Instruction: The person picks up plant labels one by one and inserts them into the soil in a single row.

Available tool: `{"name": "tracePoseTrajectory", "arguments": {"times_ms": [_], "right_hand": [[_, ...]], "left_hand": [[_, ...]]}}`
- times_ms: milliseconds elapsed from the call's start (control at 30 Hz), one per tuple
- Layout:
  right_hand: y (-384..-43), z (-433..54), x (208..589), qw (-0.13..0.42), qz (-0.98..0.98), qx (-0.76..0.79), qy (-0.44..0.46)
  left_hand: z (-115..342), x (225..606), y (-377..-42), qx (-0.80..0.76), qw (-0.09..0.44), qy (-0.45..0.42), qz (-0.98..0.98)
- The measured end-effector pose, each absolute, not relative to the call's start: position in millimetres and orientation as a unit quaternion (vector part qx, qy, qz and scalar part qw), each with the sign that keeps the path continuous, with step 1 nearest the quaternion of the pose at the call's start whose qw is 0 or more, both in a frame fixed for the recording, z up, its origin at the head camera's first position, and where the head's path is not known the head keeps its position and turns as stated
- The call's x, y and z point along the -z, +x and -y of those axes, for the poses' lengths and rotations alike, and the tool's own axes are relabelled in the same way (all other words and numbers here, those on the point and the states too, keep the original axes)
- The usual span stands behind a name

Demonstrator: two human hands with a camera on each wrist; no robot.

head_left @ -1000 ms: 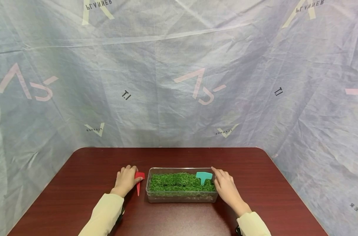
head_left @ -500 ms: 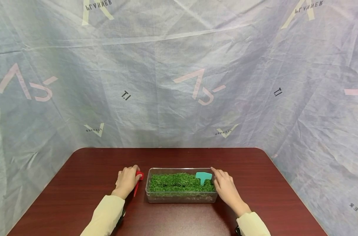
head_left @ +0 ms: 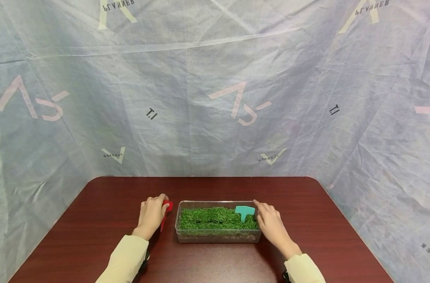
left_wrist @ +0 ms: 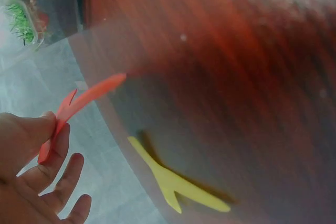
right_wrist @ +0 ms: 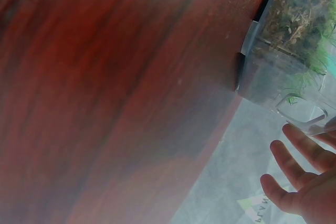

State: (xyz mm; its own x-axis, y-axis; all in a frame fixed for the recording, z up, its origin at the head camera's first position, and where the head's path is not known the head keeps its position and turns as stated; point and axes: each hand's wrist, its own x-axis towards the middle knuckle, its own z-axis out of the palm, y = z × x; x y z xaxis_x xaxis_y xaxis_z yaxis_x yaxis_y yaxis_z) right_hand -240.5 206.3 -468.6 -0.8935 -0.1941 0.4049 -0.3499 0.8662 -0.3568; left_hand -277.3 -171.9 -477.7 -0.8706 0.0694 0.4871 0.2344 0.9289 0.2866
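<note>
My left hand (head_left: 152, 214) pinches a red T-shaped plant label (head_left: 169, 205) between thumb and fingers, left of a clear plastic box (head_left: 218, 238). In the left wrist view the red label (left_wrist: 97, 92) is held above the table, narrow end pointing away from the hand. A yellow label (left_wrist: 173, 179) of like shape lies on the table below; the head view does not show it. Green artificial grass (head_left: 209, 216) fills the box, and a teal label (head_left: 244, 211) stands upright in its right part. My right hand (head_left: 270, 222) touches the box's right end with extended fingers.
The box stands on a dark red-brown wooden table (head_left: 215, 265) with rounded far corners. Grey printed cloth (head_left: 190, 129) hangs behind and at both sides. An oval handle opening (right_wrist: 302, 109) shows in the box's end wall in the right wrist view.
The red label has turned in my left hand, its narrow end swinging left, and both have risen slightly. The right hand, box and teal label stay where they were.
</note>
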Motion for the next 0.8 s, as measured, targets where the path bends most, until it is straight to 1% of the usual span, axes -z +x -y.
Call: {"name": "tracePoseTrajectory", "arguments": {"times_ms": [167,333,800], "right_hand": [[-240.7,-206.7,469.1,0.176,0.95,-0.217,0.141],[-241.2,-206.5,469.3,0.179,0.949,-0.216,0.142],[-241.7,-206.6,469.8,0.175,0.949,-0.223,0.139]], "left_hand": [[171.0,473.2,-276.0,0.177,0.251,-0.078,0.949],[168.2,466.9,-273.8,0.18,0.272,-0.083,0.942],[160.6,444.7,-269.9,0.185,0.356,-0.116,0.908]]}}
